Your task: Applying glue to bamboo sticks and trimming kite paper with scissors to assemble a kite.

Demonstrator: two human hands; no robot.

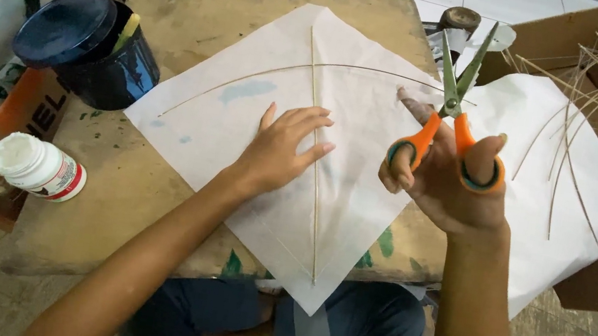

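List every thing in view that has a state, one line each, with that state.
scissors: blades open, raised off the paper.
right hand: fingers through the orange handles.
left hand: flat, pressing on the paper.
white paper: spread flat on the board, its lower tip hanging over the edge.
thin sticks: one straight, one bowed, crossed on the paper.
dark jar: lid off, propped tilted against it.
white bottle: capped, lying on its side.

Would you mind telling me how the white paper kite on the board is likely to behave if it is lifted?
The white paper kite looks thin, so it is probably very light and would sag away from its thin stick frame. The left hand presses it flat, suggesting it slides easily. It likely tears easily near the scissors.
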